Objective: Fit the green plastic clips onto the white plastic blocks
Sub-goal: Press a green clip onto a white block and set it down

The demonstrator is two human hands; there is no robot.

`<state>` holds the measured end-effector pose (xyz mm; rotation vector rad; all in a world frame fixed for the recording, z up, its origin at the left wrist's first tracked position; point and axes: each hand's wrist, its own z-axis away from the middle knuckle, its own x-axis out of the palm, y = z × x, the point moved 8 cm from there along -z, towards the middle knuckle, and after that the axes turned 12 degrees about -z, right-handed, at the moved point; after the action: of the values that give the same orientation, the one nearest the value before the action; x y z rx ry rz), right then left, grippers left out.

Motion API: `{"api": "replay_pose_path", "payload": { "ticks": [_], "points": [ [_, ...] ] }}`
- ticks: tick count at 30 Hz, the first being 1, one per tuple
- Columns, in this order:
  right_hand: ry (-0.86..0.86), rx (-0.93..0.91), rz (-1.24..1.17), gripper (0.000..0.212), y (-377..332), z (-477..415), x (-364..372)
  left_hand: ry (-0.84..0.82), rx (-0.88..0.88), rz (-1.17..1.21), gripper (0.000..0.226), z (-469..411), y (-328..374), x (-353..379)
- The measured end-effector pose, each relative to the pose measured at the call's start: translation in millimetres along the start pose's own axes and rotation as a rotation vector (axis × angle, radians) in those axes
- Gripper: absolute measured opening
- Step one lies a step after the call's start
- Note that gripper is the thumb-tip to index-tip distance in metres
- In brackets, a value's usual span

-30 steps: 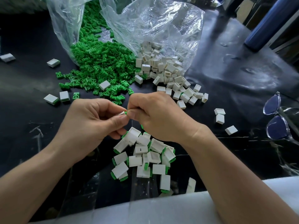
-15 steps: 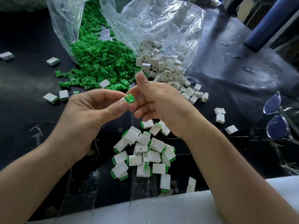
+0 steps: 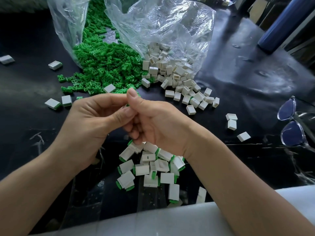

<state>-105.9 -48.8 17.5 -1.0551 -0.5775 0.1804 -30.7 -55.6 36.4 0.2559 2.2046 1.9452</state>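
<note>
My left hand and my right hand meet at their fingertips above the black table. Between them they pinch one small piece, of which only a sliver of green clip shows; the white block it belongs to is hidden by the fingers. My right thumb stands up against my left forefinger. A heap of loose green clips spills from a clear bag at the back. Beside it lies a heap of bare white blocks. Under my wrists lies a pile of blocks with clips fitted.
Two clear plastic bags stand open at the back. Stray white blocks lie at the left and the right. Clear-framed glasses rest at the right edge, a blue cylinder stands at the far right, and white foam lines the near edge.
Both hands rose from just above the fitted pile. My right hand opened briefly, showing the clip at my left fingertips, then closed on the piece again.
</note>
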Motion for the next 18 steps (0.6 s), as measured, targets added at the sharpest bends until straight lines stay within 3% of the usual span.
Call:
{"api": "replay_pose_path", "payload": {
  "ticks": [3, 6, 9, 13, 16, 18],
  "points": [
    [0.029, -0.006, 0.005, 0.065, 1.7, -1.2, -1.6, -0.006, 0.008, -0.024, 0.020, 0.3, -1.8, -0.1],
    [0.056, -0.025, 0.041, 0.046, 0.7, -0.9, -3.3, 0.001, 0.003, -0.026, 0.019, 0.5, -2.8, -0.9],
    [0.082, -0.045, 0.102, 0.041, -0.3, 0.2, -5.0, 0.020, 0.008, -0.034, 0.017, 0.0, -2.9, -1.7],
    [0.046, -0.037, 0.088, 0.061, -1.7, -1.1, -4.7, 0.021, 0.010, 0.005, 0.019, -0.6, -2.9, -1.2],
    [0.005, -0.044, 0.025, 0.040, -4.4, 0.6, -1.7, 0.038, -0.015, 0.008, 0.020, -1.6, -4.4, -4.5],
    [0.005, -0.055, 0.040, 0.037, -6.0, 1.4, -2.5, 0.025, -0.037, 0.021, 0.025, -1.4, -5.3, -4.0]
  ]
}}
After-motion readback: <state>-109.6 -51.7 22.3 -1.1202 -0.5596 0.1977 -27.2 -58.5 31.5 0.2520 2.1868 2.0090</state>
